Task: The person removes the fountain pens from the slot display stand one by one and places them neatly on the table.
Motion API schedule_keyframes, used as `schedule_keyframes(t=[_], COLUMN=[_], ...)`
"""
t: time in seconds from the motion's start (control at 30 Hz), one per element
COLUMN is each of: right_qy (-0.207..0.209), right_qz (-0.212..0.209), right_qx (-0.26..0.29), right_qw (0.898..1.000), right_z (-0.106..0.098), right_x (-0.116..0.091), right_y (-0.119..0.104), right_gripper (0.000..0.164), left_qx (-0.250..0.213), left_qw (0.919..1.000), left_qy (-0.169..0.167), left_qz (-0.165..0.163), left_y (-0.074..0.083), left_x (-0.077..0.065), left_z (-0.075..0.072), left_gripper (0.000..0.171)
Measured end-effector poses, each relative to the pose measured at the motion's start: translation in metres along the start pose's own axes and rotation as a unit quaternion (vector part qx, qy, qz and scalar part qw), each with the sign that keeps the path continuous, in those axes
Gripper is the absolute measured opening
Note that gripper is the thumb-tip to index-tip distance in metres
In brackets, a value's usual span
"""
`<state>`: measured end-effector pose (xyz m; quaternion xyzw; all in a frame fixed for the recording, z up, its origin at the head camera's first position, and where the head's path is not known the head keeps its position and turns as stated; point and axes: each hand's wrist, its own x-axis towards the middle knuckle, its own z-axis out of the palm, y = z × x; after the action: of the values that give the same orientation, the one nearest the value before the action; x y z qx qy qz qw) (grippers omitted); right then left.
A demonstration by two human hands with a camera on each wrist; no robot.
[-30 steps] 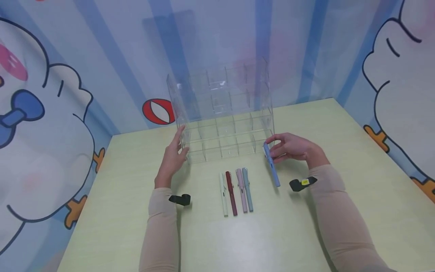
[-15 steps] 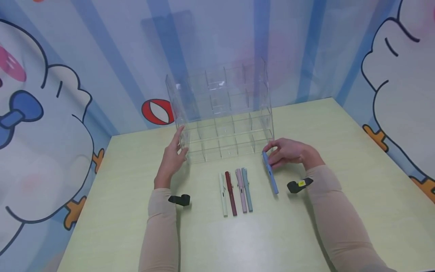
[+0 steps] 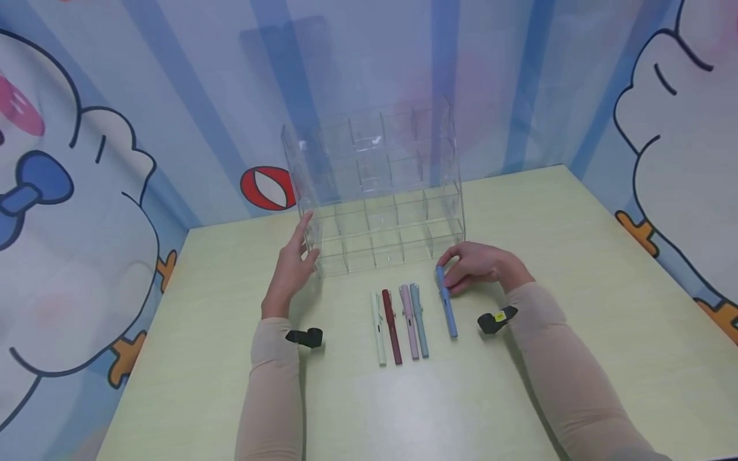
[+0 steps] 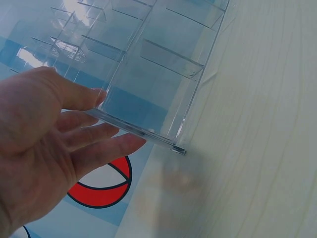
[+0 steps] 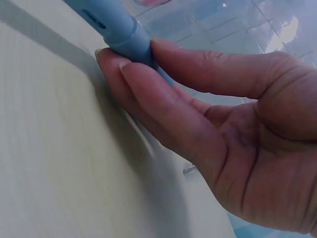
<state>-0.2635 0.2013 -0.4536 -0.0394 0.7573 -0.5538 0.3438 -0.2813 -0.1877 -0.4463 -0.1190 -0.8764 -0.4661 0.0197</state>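
Note:
In the head view, my right hand [image 3: 480, 264] pinches a blue capped pen [image 3: 446, 307] near its upper end, between thumb and fingers. The right wrist view shows the fingertips on the barrel of the pen [image 5: 116, 25], low over the tabletop. My left hand [image 3: 293, 272] touches the left side of a clear acrylic rack [image 3: 389, 251] with several tiers of compartments. Its fingers lie extended along the side panel, thumb at the front edge, as the left wrist view shows on the rack [image 4: 148, 134]. A grey-blue pen [image 3: 419, 320] lies left of the held one.
Left of the grey-blue pen lie a lilac pen [image 3: 410, 323], a dark red pen [image 3: 392, 326] and a pale green pen [image 3: 378, 330], roughly parallel. The pale wooden table [image 3: 190, 358] meets a patterned backdrop [image 3: 369, 51] behind the rack.
My right hand has carried the blue pen left and toward me, from the rack's right front corner to nearer the row of pens. My left hand has stayed at the rack.

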Motion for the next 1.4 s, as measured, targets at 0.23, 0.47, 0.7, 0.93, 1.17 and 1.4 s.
schedule_keyframes(t=[0.23, 0.47, 0.7, 0.93, 1.17, 1.4], right_qy=[0.008, 0.024, 0.055, 0.069, 0.074, 0.072], right_qz=[-0.005, -0.009, 0.008, 0.009, 0.004, 0.005], right_qx=[-0.022, -0.05, -0.078, -0.112, -0.127, -0.146], right_qw=[1.0, 0.998, 0.995, 0.991, 0.989, 0.987], right_z=[0.011, 0.024, 0.038, 0.048, 0.051, 0.053], right_x=[-0.001, -0.001, 0.002, 0.003, 0.002, 0.002], right_y=[-0.009, -0.016, -0.022, -0.026, -0.027, -0.027], right_gripper=[0.046, 0.041, 0.039, 0.037, 0.035, 0.036], left_qx=[-0.001, 0.001, 0.002, 0.002, -0.001, 0.004], left_qw=[1.0, 1.0, 1.0, 1.0, 1.0, 1.0], left_qy=[0.0, 0.0, -0.001, -0.002, -0.001, -0.001], left_qz=[0.001, 0.001, 0.005, 0.003, 0.002, 0.008], left_y=[0.001, 0.002, 0.001, 0.0, 0.0, 0.001], left_x=[0.001, 0.0, 0.0, 0.0, 0.0, -0.001], left_z=[-0.001, -0.001, -0.001, -0.001, -0.001, -0.001], left_gripper=[0.082, 0.082, 0.082, 0.083, 0.083, 0.08])
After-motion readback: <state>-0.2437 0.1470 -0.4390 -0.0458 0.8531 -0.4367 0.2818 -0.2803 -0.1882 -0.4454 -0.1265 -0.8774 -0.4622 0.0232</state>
